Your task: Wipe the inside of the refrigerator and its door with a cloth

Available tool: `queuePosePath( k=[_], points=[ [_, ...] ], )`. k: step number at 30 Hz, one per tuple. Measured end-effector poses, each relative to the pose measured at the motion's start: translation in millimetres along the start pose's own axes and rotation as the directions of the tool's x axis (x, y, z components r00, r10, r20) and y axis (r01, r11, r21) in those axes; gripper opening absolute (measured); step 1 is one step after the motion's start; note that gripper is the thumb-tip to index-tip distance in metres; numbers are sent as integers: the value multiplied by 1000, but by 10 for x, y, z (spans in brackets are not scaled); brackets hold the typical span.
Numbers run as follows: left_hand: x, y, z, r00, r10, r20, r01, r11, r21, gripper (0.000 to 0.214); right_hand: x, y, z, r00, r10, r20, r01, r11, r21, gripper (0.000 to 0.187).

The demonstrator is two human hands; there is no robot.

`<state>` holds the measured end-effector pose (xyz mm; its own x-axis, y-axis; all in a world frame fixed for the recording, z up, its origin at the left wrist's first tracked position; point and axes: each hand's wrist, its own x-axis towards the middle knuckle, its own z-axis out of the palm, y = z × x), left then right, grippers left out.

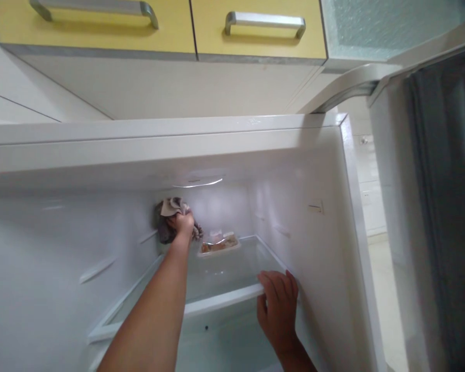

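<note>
Two hands inside a refrigerator (178,144): the left hand (184,223) has bent fingers pressed into a bunched cloth (173,206) at the rear left corner; the right hand (278,302) clasps the front edge of the shelf (222,301). Probably soft and light, the cloth suits a hold on its folds.

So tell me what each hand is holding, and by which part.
The left hand holds a bunched cloth around its middle, the exact grip partly hidden. The right hand grips the shelf by its front edge, near the right end.
</note>
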<state>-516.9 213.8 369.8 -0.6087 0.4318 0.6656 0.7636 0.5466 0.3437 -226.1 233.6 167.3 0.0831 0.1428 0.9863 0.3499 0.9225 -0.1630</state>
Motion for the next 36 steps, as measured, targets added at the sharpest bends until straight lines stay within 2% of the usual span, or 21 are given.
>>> queuePosePath(
  k=[3,5,7,9,10,11,13,16,17,19,21,22,26,28,32,36],
  points=[
    [-82,81,120,978,-193,-82,197,980,38,47,-4,-6,9,1000,13,-10,-13,1000,7,37],
    [-141,137,154,975,-204,-90,210,975,71,50,-5,-16,6,1000,26,-5,-25,1000,12,37],
    [-191,215,158,992,-106,-61,113,987,115,53,-5,-24,4,1000,28,4,-28,999,15,37],
    [-227,343,158,996,83,15,-84,984,154,55,-3,-26,4,1000,24,6,-24,1000,15,37],
    [-239,431,166,979,191,68,-200,966,165,57,-1,-25,5,1000,20,4,-20,1000,13,37],
    [-249,536,185,947,294,126,-312,935,167,59,2,-21,6,1000,13,1,-13,1000,11,37],
    [-269,781,260,852,463,242,-504,851,146,62,10,-10,3,1000,-4,-3,4,1000,7,37],
    [-324,1126,422,714,600,362,-667,739,91,61,19,10,-9,999,-35,5,35,999,8,37],
    [-348,1203,469,686,620,380,-692,718,77,59,20,16,-14,999,-44,7,44,999,11,37],
    [-385,1275,519,669,635,386,-707,705,64,56,19,24,-17,998,-56,1,56,998,16,37],
    [-383,1258,500,697,620,360,-682,729,66,58,12,29,-13,998,-58,-6,59,998,16,37],
    [-361,1230,467,729,595,337,-650,757,71,59,7,31,-9,998,-57,-7,57,998,16,37],
    [-174,1075,262,909,373,187,-394,915,87,68,-16,35,9,999,-43,-3,43,999,21,38],
    [-91,961,166,962,252,110,-260,963,73,70,-23,38,12,999,-36,0,36,999,26,38],
    [-82,616,45,1000,14,-23,-14,1000,18,74,-27,40,9,999,-40,8,40,999,19,36],
    [-175,266,-2,977,-201,-72,198,979,-53,76,-31,33,12,999,-39,6,39,999,10,35]
  ],
)
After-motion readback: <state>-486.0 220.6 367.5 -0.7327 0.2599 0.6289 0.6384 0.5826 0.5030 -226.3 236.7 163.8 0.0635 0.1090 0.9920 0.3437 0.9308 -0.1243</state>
